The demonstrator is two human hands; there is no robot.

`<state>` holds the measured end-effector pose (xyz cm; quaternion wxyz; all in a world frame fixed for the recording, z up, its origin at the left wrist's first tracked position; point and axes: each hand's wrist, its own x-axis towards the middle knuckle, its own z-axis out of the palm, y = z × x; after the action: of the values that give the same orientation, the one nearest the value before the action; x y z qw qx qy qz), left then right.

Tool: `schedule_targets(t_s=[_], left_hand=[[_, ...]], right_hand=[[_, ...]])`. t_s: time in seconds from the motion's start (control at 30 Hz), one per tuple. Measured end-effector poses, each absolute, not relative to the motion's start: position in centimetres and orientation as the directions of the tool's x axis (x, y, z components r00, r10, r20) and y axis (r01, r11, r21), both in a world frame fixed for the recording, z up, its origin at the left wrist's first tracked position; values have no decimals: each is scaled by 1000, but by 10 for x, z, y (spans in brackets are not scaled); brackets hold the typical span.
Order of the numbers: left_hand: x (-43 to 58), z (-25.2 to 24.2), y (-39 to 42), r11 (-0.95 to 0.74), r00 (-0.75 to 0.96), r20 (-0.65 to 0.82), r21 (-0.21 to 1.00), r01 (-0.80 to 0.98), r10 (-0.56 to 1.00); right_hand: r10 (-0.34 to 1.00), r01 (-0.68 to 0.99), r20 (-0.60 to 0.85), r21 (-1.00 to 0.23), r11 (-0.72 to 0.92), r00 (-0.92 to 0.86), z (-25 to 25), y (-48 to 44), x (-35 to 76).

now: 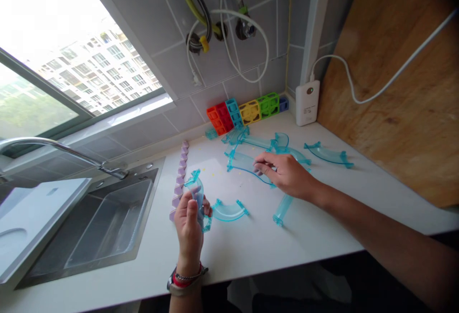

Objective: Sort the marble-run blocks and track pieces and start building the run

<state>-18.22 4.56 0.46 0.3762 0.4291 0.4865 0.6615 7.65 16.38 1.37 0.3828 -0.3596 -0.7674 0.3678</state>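
Note:
My left hand (191, 220) is closed around a curved, see-through blue track piece (196, 193), raised above the white counter. Beside it on the counter lies another short curved blue track piece (229, 211). Fingers bent together, my right hand (281, 172) is at the right part of a longer blue track piece (245, 162) and appears to pinch it; the fingertips are partly hidden. Below that hand a straight blue piece (284, 208) points toward the front edge. More blue pieces lie behind, among them a straight one (261, 142), and a curved one (328, 154) lies farther right.
Along the wall stand red (220, 118), light blue, yellow (250, 112), green (268, 105) and dark blue blocks. A row of purple pieces (181, 169) lines the counter beside the sink (107, 227). A white power bank (307, 103) with a cable leans in the corner.

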Motion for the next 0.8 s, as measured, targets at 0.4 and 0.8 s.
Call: schedule_targets(t_s=[0.4,0.8], left_hand=[[-137,33,49,-136,-307,17,919,-369,951],[-93,38,76,-155,-320,-19,846,-510,947]], right_hand=[[880,151,333,-904,400,-338,29,138,49],[829,262,451,-800,540,-330,27,134,43]])
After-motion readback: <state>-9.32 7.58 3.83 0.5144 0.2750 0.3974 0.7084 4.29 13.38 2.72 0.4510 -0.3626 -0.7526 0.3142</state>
